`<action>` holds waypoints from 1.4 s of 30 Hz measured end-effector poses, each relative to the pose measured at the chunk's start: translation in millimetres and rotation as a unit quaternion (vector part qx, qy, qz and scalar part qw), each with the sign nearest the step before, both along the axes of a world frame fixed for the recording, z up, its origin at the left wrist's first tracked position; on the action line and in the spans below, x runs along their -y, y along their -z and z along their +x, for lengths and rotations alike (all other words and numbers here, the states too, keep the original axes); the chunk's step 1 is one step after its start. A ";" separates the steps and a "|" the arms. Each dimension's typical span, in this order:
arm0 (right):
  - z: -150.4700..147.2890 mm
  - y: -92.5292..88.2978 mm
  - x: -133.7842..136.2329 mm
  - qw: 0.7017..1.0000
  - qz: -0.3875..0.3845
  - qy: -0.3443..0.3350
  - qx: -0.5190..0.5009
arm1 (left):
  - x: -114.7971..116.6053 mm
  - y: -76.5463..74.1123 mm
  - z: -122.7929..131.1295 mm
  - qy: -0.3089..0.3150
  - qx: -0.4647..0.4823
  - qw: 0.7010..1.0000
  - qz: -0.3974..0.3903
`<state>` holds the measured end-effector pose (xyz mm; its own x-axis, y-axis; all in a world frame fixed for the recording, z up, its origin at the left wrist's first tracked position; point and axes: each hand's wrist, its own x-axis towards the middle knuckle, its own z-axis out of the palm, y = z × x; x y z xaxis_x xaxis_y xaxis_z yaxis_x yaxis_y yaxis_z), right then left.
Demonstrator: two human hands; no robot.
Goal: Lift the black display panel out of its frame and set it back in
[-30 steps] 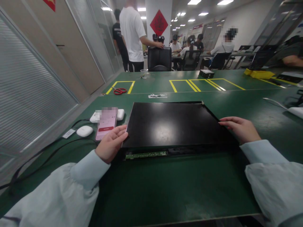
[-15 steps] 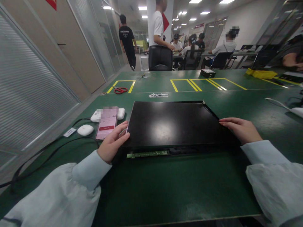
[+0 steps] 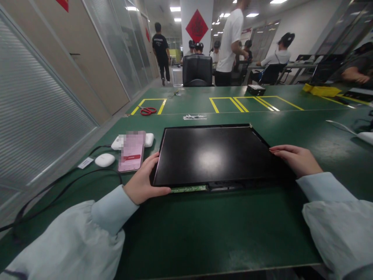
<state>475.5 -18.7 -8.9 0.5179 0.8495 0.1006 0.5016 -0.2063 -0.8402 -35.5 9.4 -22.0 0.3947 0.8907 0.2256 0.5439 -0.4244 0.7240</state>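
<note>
A black LCD panel [image 3: 204,155] lies flat in a thin dark frame [image 3: 204,126] on the green table. A narrow green circuit board [image 3: 189,189] shows along its front edge, beside a dark strip. My left hand [image 3: 142,181] grips the panel's left front corner, fingers against the left side and thumb across the end of the circuit board. At the right side, my right hand [image 3: 297,157] pinches the edge between thumb and fingers; the fingertips are partly hidden by the rim.
Left of the panel are a pink-screened phone [image 3: 132,151], a white rounded case [image 3: 105,160] and black cables [image 3: 58,181]. Farther back lie red-handled scissors [image 3: 148,111], small scraps [image 3: 194,116] and a black box [image 3: 256,90]. Beyond the table stand a chair [image 3: 197,70] and people.
The panel's left side has come down and toward me, so it sits evenly within the frame. My left thumb has moved to the front edge. My right hand stays put.
</note>
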 end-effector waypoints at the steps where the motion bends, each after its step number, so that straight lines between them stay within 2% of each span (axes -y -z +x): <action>1: -1.9 -1.5 0.4 1.000 -0.001 0.005 -0.002 | -0.2 0.6 -0.1 -0.003 0.000 1.000 -0.001; 11: -3.6 -1.4 1.0 0.999 0.027 0.002 -0.042 | -5.8 -0.5 -5.8 0.028 0.001 0.999 -0.035; 19: -3.0 -2.3 0.3 1.000 0.008 0.000 0.004 | -5.8 -0.7 -5.2 0.017 0.029 0.998 -0.046; 23: -4.8 -4.6 1.6 0.998 -0.039 0.006 0.058 | -4.6 -1.8 -3.5 0.008 0.035 0.998 -0.050; 26: -2.9 -4.7 2.6 0.996 -0.056 -0.032 0.059 | -2.9 -3.3 0.7 0.001 0.074 0.995 -0.070; 29: 2.7 -3.7 4.9 0.989 -0.072 -0.101 0.082 | -1.1 -4.7 5.4 -0.003 0.121 0.987 -0.103; 35: 15.3 -0.8 14.9 0.930 -0.065 -0.252 0.261 | -0.3 -4.9 8.2 -0.009 0.139 0.983 -0.123; 42: 27.4 10.0 15.4 0.905 -0.080 -0.286 0.305 | -0.6 -5.1 6.7 -0.009 0.120 0.986 -0.113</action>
